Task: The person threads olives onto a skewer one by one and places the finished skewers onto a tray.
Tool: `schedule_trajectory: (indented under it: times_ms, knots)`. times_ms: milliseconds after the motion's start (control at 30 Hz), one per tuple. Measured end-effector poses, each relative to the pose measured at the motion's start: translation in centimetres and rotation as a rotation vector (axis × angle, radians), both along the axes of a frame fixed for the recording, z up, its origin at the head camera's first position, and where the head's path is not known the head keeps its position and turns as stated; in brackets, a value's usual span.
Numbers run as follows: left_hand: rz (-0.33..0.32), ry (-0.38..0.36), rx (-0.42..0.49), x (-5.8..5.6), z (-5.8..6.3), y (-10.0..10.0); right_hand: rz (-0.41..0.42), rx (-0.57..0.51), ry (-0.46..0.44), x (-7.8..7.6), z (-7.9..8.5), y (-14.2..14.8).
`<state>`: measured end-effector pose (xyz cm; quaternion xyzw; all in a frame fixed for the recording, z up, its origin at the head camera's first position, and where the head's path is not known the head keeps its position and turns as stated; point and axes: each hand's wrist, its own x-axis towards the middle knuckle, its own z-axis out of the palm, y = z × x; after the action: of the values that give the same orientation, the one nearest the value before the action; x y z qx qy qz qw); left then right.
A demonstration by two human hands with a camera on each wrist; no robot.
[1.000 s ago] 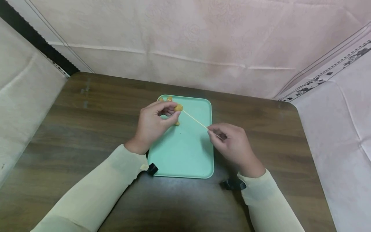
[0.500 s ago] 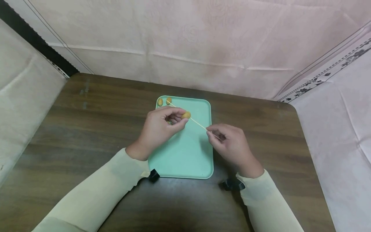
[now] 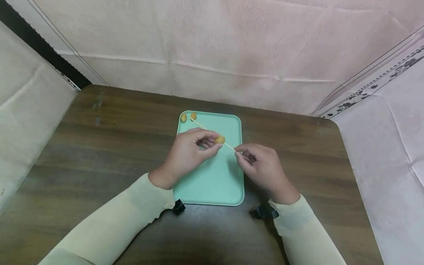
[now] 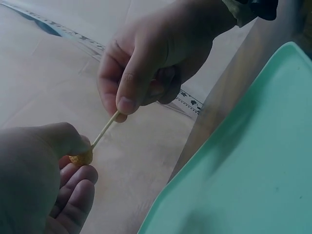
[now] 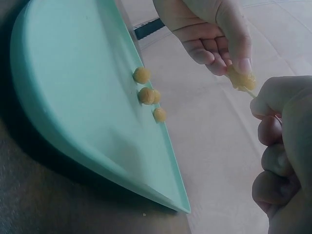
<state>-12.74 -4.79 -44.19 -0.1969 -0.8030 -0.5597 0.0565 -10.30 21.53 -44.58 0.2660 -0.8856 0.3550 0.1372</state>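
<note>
A small yellow-brown ball (image 3: 219,140) is threaded on a thin pale wooden skewer (image 3: 229,146) held above the tray. Thumb and fingers of my left hand (image 3: 187,154) pinch the ball. The skewer's far end (image 3: 197,122) shows beyond the left hand, pointing to the tray's back left corner. My right hand (image 3: 263,165) grips the skewer's near end between thumb and forefinger. In the left wrist view, a short length of skewer (image 4: 105,130) spans the gap between the hands. From the right wrist, the ball (image 5: 241,79) looks lumpy, close to the right fingertips.
The mint-green tray (image 3: 212,187) lies on a dark wooden table (image 3: 99,158). Several similar balls (image 5: 142,75) rest along one side of it; two of them (image 3: 183,117) show at its back left corner. Pale patterned cloth (image 3: 218,55) hangs behind the table and at both sides.
My left hand has moved toward the right hand, sliding the ball along the skewer. The skewer's far end now shows past the left hand. The right hand has barely moved.
</note>
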Motion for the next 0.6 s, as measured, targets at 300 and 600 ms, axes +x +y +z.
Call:
schedule_trajectory:
  times_ms: [300,600]
  knots:
    - [-0.069,-0.017,-0.058,-0.3,-0.1,-0.2,-0.029,0.031,0.029,-0.3,-0.3,0.1]
    - [-0.026,0.009,-0.294,-1.9,0.6,-2.2,-0.127,0.011,-0.143,-1.6,-0.5,0.4]
